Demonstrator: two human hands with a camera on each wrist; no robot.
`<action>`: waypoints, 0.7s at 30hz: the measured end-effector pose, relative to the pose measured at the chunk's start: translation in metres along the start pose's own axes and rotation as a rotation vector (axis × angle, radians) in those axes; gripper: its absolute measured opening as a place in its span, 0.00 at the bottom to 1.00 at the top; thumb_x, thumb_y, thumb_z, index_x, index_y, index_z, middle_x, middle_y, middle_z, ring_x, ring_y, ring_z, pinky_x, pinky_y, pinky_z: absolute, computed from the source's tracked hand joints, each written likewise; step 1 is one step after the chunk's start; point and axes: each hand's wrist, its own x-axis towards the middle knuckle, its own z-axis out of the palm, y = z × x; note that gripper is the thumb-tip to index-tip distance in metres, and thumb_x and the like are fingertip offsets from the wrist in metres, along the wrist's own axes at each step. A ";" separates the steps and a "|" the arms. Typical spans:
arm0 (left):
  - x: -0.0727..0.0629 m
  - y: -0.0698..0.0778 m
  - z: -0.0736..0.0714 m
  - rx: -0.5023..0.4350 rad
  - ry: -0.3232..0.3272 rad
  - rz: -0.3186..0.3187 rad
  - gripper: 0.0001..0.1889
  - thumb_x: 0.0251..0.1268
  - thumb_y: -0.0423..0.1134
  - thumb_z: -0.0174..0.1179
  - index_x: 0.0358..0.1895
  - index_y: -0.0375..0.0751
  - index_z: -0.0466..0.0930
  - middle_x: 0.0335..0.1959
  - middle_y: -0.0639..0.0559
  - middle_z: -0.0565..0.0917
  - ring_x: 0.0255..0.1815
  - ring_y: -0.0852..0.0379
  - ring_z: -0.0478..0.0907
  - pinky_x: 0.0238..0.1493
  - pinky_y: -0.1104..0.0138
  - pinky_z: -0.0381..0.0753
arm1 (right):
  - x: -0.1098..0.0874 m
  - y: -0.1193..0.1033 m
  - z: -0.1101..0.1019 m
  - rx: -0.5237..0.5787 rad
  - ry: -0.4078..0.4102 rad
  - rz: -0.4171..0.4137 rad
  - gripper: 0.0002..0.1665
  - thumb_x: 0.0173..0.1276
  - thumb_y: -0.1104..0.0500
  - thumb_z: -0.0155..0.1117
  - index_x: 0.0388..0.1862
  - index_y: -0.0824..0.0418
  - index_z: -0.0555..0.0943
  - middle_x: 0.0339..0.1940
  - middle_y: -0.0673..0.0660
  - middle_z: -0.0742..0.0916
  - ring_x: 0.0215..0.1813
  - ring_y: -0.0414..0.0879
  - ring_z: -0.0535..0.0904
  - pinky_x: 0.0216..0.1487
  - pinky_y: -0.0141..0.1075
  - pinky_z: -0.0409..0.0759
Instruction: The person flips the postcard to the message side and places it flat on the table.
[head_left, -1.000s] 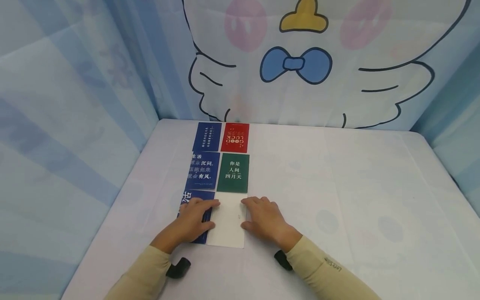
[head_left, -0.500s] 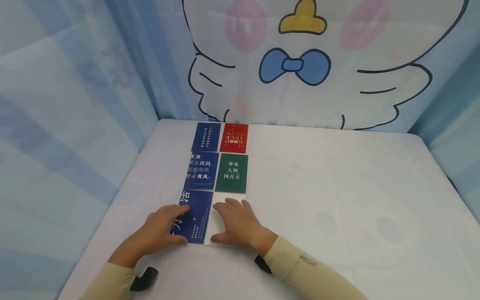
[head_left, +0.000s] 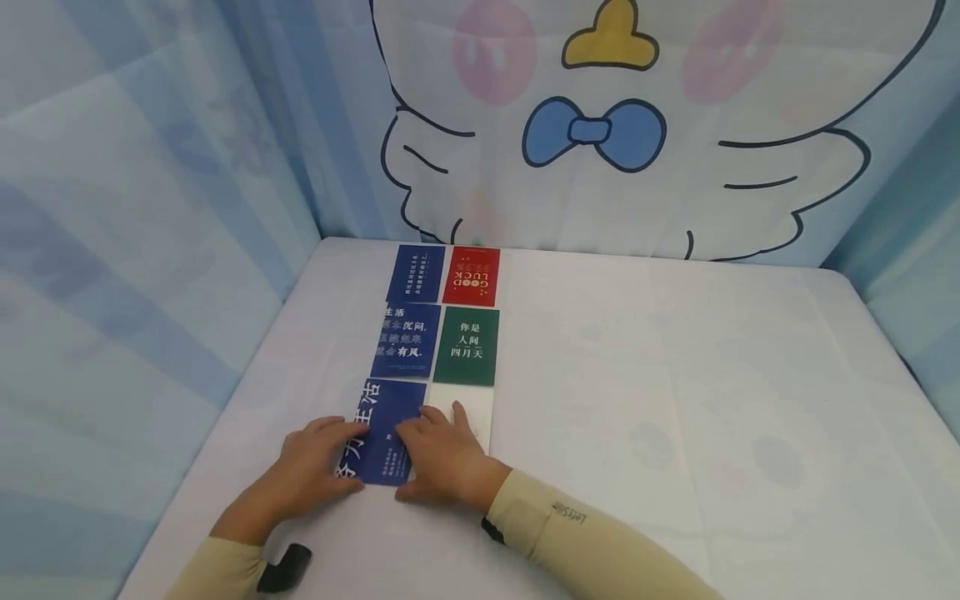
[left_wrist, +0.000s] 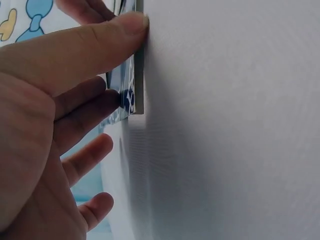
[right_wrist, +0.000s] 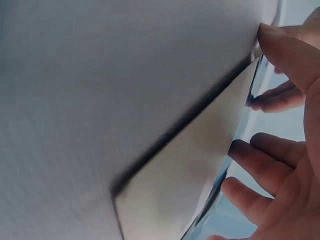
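Observation:
A blue card (head_left: 375,408) with large white characters lies flat at the near end of the left column. Along its left edge, my left hand (head_left: 311,462) touches with fingers and thumb spread. The left wrist view shows the thumb and a fingertip right at the edge of this card (left_wrist: 131,102). From the other side my right hand (head_left: 446,462) reaches over the blank white card (head_left: 476,408), its fingertips and thumb at the blue card's right edge. Part of the white card is hidden under that hand; in the right wrist view the white card (right_wrist: 175,180) lies beside the fingers.
Beyond the hands, two blue cards (head_left: 408,342) continue the left column. A green card (head_left: 467,346) and a red card (head_left: 471,277) lie in the right column. The white-covered table (head_left: 675,417) extends to the right, with a printed curtain (head_left: 585,200) behind.
My hands have left the white card's sides and shifted left. The left hand is now at the blue card's left edge, the right at its right edge. The blue card looks slightly shifted left.

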 end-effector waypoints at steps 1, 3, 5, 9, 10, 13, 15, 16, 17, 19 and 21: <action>0.000 0.000 -0.001 0.009 0.007 0.009 0.37 0.48 0.44 0.78 0.65 0.40 0.77 0.62 0.40 0.78 0.67 0.35 0.66 0.62 0.35 0.62 | 0.000 -0.001 0.000 -0.008 0.003 0.000 0.48 0.58 0.31 0.71 0.72 0.53 0.71 0.69 0.50 0.77 0.75 0.51 0.62 0.73 0.60 0.54; 0.000 -0.001 -0.002 0.012 0.012 0.022 0.36 0.48 0.44 0.77 0.64 0.40 0.78 0.61 0.40 0.79 0.66 0.35 0.67 0.61 0.36 0.62 | 0.000 -0.001 0.000 -0.021 0.007 -0.001 0.48 0.58 0.31 0.70 0.71 0.53 0.71 0.69 0.50 0.78 0.75 0.51 0.63 0.73 0.60 0.54; 0.001 -0.001 -0.004 0.007 0.002 0.018 0.35 0.50 0.45 0.77 0.64 0.40 0.78 0.61 0.38 0.78 0.66 0.34 0.68 0.62 0.35 0.62 | 0.001 -0.002 0.000 -0.026 0.009 -0.001 0.47 0.59 0.31 0.70 0.71 0.53 0.71 0.68 0.50 0.78 0.74 0.51 0.64 0.73 0.60 0.54; 0.001 -0.001 -0.008 -0.011 -0.030 -0.001 0.31 0.54 0.48 0.74 0.63 0.43 0.80 0.62 0.34 0.76 0.65 0.33 0.69 0.62 0.34 0.61 | 0.001 -0.002 -0.001 -0.027 0.012 -0.008 0.43 0.64 0.34 0.65 0.72 0.54 0.71 0.68 0.51 0.78 0.73 0.51 0.66 0.72 0.61 0.55; 0.001 -0.001 -0.008 -0.018 -0.030 -0.004 0.30 0.55 0.49 0.73 0.62 0.44 0.81 0.62 0.34 0.76 0.65 0.33 0.69 0.62 0.34 0.62 | 0.002 -0.002 -0.001 -0.021 0.015 -0.008 0.42 0.66 0.35 0.62 0.73 0.54 0.70 0.68 0.51 0.78 0.72 0.50 0.66 0.72 0.61 0.55; 0.000 -0.002 -0.010 -0.078 0.014 0.007 0.31 0.59 0.50 0.70 0.64 0.41 0.79 0.60 0.38 0.80 0.64 0.34 0.71 0.62 0.34 0.63 | 0.003 -0.002 -0.001 0.025 0.033 0.003 0.37 0.70 0.41 0.55 0.73 0.56 0.70 0.68 0.52 0.79 0.71 0.50 0.69 0.72 0.61 0.55; 0.000 -0.004 -0.010 -0.127 0.070 0.025 0.32 0.61 0.51 0.69 0.65 0.38 0.75 0.56 0.42 0.83 0.63 0.35 0.73 0.61 0.35 0.65 | 0.003 -0.002 -0.002 0.057 0.045 0.022 0.35 0.71 0.45 0.51 0.73 0.57 0.69 0.67 0.54 0.79 0.70 0.50 0.70 0.72 0.60 0.55; 0.000 -0.005 -0.010 -0.154 0.096 0.033 0.34 0.62 0.52 0.69 0.66 0.37 0.73 0.54 0.44 0.85 0.62 0.35 0.75 0.61 0.35 0.66 | 0.004 -0.002 -0.002 0.069 0.049 0.030 0.34 0.72 0.46 0.50 0.73 0.58 0.70 0.66 0.54 0.80 0.69 0.50 0.70 0.72 0.60 0.55; 0.001 -0.006 -0.010 -0.177 0.120 0.044 0.36 0.61 0.52 0.69 0.67 0.36 0.72 0.53 0.45 0.86 0.61 0.35 0.76 0.61 0.36 0.67 | 0.005 -0.002 -0.002 0.077 0.051 0.038 0.33 0.73 0.47 0.50 0.72 0.58 0.70 0.66 0.55 0.80 0.69 0.50 0.70 0.72 0.59 0.55; 0.000 -0.009 -0.008 -0.208 0.147 0.057 0.39 0.58 0.53 0.72 0.68 0.35 0.70 0.52 0.44 0.86 0.60 0.34 0.76 0.60 0.36 0.68 | 0.005 -0.001 -0.003 0.078 0.052 0.045 0.31 0.74 0.48 0.50 0.72 0.59 0.70 0.65 0.56 0.81 0.69 0.50 0.71 0.72 0.59 0.55; 0.000 -0.013 -0.007 -0.215 0.154 0.061 0.42 0.54 0.52 0.75 0.68 0.35 0.69 0.54 0.43 0.85 0.62 0.34 0.75 0.61 0.36 0.68 | 0.006 0.000 -0.003 0.070 0.052 0.043 0.30 0.74 0.49 0.51 0.72 0.59 0.70 0.64 0.56 0.81 0.68 0.50 0.72 0.71 0.58 0.56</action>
